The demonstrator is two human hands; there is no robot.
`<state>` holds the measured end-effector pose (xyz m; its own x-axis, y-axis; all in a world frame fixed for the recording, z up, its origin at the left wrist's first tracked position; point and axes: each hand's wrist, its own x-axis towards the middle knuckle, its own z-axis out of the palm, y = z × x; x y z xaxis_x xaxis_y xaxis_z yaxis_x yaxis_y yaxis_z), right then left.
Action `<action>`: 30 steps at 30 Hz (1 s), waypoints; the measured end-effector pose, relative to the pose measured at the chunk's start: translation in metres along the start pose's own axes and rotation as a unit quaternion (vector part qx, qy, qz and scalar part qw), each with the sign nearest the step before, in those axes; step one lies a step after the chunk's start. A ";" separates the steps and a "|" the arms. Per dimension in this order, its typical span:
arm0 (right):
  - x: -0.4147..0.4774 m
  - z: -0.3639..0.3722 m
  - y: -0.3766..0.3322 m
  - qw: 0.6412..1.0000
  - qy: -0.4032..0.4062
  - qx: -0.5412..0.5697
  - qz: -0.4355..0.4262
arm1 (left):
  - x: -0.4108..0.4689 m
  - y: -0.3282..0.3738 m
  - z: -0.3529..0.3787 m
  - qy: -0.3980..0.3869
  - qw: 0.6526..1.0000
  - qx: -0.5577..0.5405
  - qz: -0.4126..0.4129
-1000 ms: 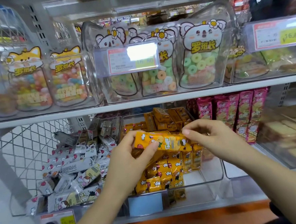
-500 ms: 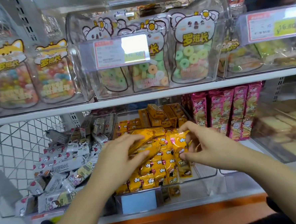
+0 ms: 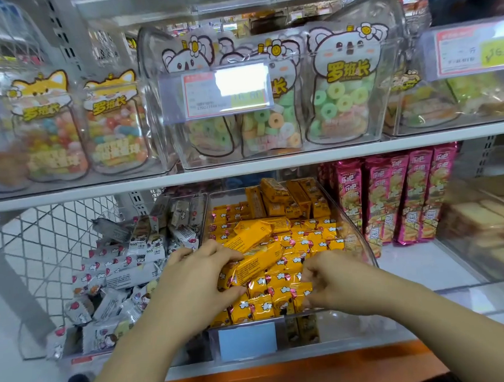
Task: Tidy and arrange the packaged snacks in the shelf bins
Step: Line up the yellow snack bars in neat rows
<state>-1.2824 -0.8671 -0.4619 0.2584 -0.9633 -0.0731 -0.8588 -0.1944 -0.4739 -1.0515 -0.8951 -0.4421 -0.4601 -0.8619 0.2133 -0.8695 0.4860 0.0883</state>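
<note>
Long yellow packet [image 3: 251, 264] is gripped by left hand [image 3: 197, 282], fingers over the top, thumb below; it is held tilted on the pile in the clear bin [image 3: 364, 243] on the lower shelf. Small yellow packets [image 3: 280, 295] in the bin's front rows are pinched by curled fingers of right hand [image 3: 336, 283]. Grey-white packets [image 3: 117, 273] are heaped in the bin just left; pink packs [image 3: 393, 200] are stood upright to the right.
</note>
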 end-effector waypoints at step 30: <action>-0.008 -0.034 -0.002 0.798 0.155 0.580 0.055 | 0.008 0.038 0.000 0.117 0.897 -0.426 0.029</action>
<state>-1.2978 -0.8653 -0.4309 -0.0671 -0.9972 -0.0341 0.1645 0.0226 -0.9861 -1.0876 -0.8833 -0.4370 -0.3630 -0.8266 0.4300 -0.3465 0.5481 0.7612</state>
